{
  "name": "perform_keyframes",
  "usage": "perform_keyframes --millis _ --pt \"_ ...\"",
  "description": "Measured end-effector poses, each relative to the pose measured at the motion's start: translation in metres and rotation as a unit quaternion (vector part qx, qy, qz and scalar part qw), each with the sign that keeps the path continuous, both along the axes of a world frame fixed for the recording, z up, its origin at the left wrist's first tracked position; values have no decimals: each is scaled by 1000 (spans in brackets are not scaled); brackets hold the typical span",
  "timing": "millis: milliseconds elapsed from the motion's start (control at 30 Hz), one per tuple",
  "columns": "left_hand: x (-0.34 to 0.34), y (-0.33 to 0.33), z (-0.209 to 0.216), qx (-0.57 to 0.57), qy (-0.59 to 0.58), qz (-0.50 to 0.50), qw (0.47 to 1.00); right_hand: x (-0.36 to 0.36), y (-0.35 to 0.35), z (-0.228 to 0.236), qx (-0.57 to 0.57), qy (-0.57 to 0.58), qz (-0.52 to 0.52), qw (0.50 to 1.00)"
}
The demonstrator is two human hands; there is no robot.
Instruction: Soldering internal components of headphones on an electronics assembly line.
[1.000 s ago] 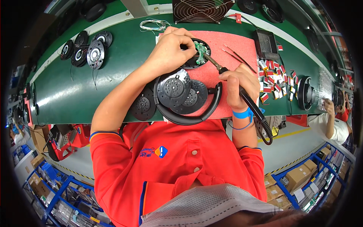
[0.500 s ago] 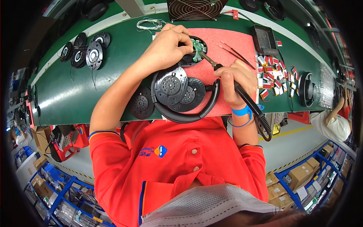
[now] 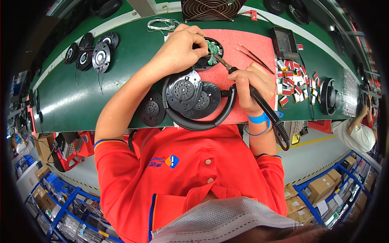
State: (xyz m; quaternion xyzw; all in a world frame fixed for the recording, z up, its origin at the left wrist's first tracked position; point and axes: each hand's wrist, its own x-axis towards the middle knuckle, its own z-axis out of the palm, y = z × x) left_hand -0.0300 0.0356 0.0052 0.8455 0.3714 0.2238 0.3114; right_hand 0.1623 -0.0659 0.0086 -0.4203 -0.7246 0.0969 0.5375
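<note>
My right hand grips a soldering iron by its black handle. The iron's tip reaches a green circuit board inside a round black headphone ear cup. At the board's left edge, my left hand pinches something too small to make out. Below the cup, a black headband curves around two round black perforated plates, one shiny plate overlapping a second plate. Another perforated plate lies left of the headband. Tweezers rest on the pink foam mat, right of the cup.
Many small red-and-white battery packs lie right of the mat, below a black tray. A fan stands at the back beside coiled wire. Speaker plates sit left; a black headphone lies right. Another person is far right.
Both hands keep nearly the same place, and the iron's tip stays at the board. The view has shifted very slightly; nothing is let go or taken up.
</note>
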Motion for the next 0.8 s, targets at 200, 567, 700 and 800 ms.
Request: perform_keyframes --millis 200,567,700,800 --pt "0 1 0 17 0 4 1000 -1 -1 1 -8 -8 7 1000" --pt "0 0 -2 30 1 4 1000 1 -5 5 -17 -8 0 1000" --pt "0 2 6 28 45 -18 998 1 -6 6 -23 -10 -4 1000" --pt "1 2 11 65 88 -36 993 1 -6 5 -15 -5 -3 1000"
